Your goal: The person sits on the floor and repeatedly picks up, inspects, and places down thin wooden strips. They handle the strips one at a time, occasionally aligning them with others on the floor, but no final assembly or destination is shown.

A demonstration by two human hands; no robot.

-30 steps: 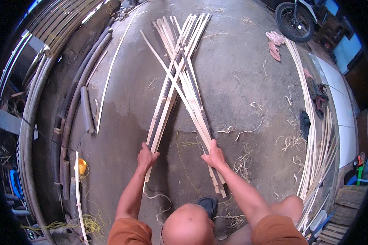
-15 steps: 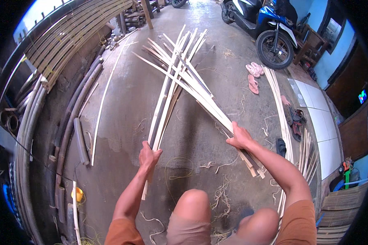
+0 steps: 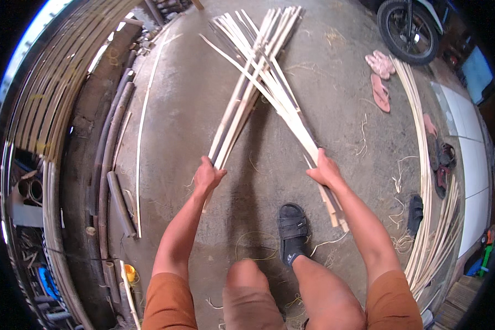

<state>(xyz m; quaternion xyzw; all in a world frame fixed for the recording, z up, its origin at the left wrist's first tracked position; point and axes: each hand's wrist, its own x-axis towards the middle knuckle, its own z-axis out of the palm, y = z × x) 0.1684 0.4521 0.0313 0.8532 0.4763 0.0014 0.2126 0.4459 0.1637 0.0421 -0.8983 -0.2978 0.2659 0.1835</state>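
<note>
My left hand (image 3: 208, 175) is closed round the near end of a bundle of long, thin bamboo strips (image 3: 234, 118), pale with some dark faces. My right hand (image 3: 325, 169) grips a second bundle of bamboo strips (image 3: 295, 124). Both bundles slant inward from my hands and cross ahead of me, their far ends fanned out. Short ends stick out behind each fist, longer below the right one. How many strips each fist holds is hidden by the fingers.
Thick bamboo poles (image 3: 111, 148) and a slatted rack (image 3: 55, 93) line the left. Long pale strips (image 3: 418, 121) lie at the right beside pink slippers (image 3: 379, 92) and several sandals. A motorbike wheel (image 3: 408, 30) stands far right. My sandalled foot (image 3: 293, 228) rests among thin shavings.
My view has shifted and my sandalled foot has come into sight ahead. Both hands stay on their bundles, the left one now farther forward. The strips' far ends sit closer together.
</note>
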